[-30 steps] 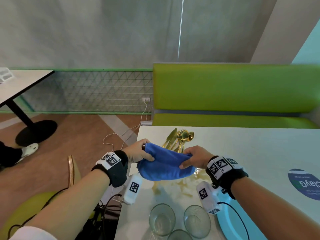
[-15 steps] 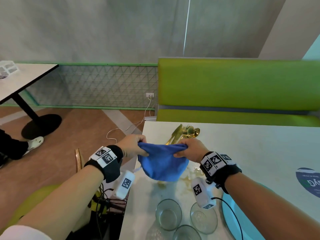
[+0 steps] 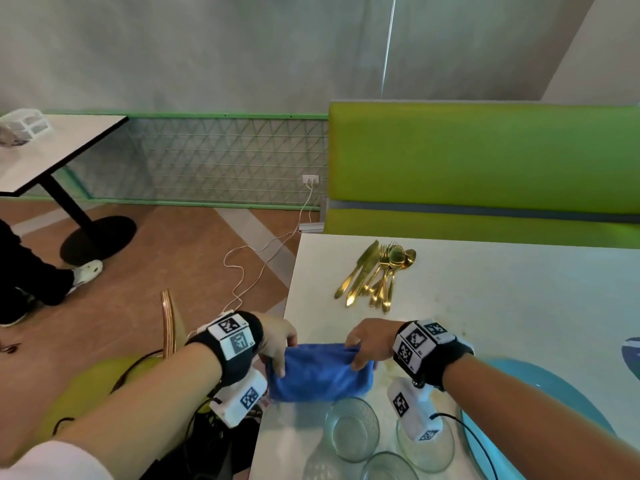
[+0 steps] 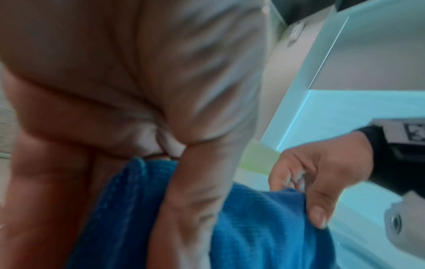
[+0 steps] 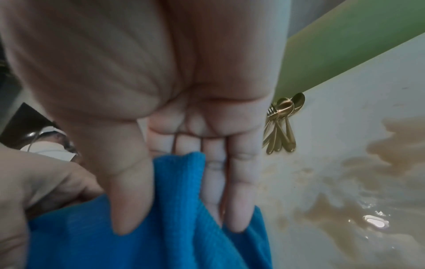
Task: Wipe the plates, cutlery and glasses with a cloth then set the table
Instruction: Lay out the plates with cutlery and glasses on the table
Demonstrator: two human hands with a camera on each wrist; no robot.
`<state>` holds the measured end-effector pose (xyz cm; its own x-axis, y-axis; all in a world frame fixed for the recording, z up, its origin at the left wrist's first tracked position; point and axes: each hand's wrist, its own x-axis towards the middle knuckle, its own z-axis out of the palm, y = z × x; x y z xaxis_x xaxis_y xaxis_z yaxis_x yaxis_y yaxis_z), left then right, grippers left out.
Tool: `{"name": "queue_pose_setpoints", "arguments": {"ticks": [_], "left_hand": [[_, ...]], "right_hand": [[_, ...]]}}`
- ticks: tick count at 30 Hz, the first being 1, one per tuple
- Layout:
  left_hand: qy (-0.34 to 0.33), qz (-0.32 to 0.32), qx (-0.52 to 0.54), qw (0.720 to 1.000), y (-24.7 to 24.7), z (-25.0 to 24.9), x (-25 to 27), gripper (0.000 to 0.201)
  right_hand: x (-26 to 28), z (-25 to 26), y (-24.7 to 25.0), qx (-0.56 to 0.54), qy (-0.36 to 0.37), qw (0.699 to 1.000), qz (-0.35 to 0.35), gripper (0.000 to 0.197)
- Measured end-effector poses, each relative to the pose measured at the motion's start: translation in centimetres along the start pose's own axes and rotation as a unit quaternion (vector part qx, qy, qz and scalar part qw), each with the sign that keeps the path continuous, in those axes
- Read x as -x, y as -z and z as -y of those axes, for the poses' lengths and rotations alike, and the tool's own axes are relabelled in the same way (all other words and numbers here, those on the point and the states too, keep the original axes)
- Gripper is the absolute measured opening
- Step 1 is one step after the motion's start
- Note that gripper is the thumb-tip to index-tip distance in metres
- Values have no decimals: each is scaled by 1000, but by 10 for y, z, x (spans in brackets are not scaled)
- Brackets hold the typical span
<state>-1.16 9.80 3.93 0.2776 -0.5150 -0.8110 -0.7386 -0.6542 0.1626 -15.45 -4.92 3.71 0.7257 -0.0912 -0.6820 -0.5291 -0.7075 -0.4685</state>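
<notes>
Left hand (image 3: 277, 341), right hand (image 3: 370, 342) pinching folded ribbed blue cloth (image 3: 322, 375), slender gold cutlery (image 3: 377, 275) beyond

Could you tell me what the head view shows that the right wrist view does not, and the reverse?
Only the head view shows the glasses, the light blue plate, the knives in the gold cutlery and the green bench. Only the right wrist view shows the right hand from the palm side, thumb and fingers pinching the fabric. Both show the blue cloth, held at one end by the left hand, the spoons and forks, and the brownish stains on the table.
</notes>
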Motion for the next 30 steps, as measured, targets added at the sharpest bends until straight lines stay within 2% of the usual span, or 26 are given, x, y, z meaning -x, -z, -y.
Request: {"name": "queue_pose_setpoints", "arguments": {"ticks": [4,8,10,12,15,19,23,26,28,30], "left_hand": [[28,-67,-6,997,-6,4,-25,51],[60,-150,27,987,-13,15,-45,54],[60,-182,36,981,-19,17,-51,53],[38,-207,48,976,-26,16,-56,41],[3,-181,5,983,-36,12,-63,40],[17,-163,-12,986,-44,10,-71,45],[6,-167,14,986,-34,2,-68,40],[-28,-201,66,977,-10,-16,-59,35],[-71,-228,107,965,10,-38,-47,30],[-127,-254,167,944,30,-66,-30,22]], "right_hand": [[-20,1,2,55,-21,998,-2,34],[-42,1,5,131,-53,988,-57,39],[-53,-4,3,139,-78,983,-86,43],[-59,-8,3,155,-83,980,-91,41],[-61,-10,0,185,-72,978,-58,35],[-59,-15,-5,224,-74,972,-17,40],[-29,-9,18,158,-77,984,-37,45],[5,-23,46,4,-77,994,-83,41],[29,-49,60,-138,-83,978,-132,32],[60,-83,69,-281,-98,936,-187,13]]}}
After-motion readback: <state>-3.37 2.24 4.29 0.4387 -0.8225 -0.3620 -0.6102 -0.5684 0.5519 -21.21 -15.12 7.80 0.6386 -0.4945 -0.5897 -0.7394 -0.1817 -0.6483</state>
